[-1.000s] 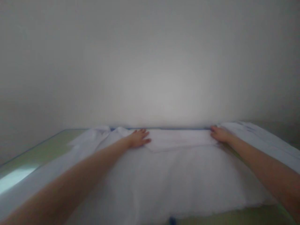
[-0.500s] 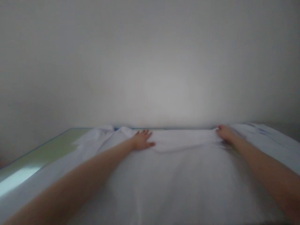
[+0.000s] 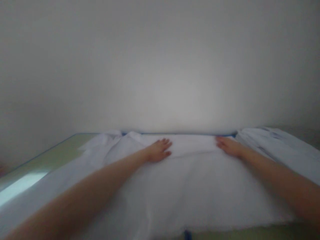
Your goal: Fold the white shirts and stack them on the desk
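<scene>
A large white cloth (image 3: 190,190) is spread over a greenish table (image 3: 52,156). Both my arms reach far forward across it. My left hand (image 3: 158,150) lies flat on the cloth near its far edge, fingers stretched out. My right hand (image 3: 228,146) also rests flat on the cloth, fingers extended toward the left. Between the two hands runs a folded-over strip of the cloth (image 3: 193,145) along the far edge. Neither hand grips anything.
A plain pale wall (image 3: 160,66) rises directly behind the table's far edge. Bunched white fabric (image 3: 272,141) lies at the right, and more crumpled cloth (image 3: 107,140) at the far left. A small blue item (image 3: 186,234) peeks out at the near edge.
Both hands have slid inward toward each other along the far fold. The right hand, which was pinching the cloth's edge, now lies flat.
</scene>
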A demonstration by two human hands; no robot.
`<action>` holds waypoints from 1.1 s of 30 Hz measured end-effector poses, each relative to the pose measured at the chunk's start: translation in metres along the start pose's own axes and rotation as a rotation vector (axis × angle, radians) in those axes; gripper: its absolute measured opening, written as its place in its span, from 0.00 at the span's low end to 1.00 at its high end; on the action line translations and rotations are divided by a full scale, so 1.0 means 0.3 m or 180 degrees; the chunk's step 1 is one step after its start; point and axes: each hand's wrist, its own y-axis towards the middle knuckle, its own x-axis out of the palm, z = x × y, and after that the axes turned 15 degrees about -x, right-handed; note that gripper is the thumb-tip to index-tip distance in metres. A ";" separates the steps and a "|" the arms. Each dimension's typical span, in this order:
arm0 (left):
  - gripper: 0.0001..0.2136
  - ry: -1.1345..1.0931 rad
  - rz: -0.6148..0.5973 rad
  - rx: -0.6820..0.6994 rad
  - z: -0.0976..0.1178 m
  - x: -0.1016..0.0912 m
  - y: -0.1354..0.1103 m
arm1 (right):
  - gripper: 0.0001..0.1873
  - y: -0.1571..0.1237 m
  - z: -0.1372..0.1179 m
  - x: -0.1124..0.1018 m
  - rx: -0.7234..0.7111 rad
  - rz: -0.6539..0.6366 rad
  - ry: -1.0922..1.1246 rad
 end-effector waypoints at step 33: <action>0.36 -0.0180 0.0346 -0.0184 -0.056 0.013 -1.059 | 0.38 -0.698 -0.518 -0.226 -0.0727 -0.0248 0.0529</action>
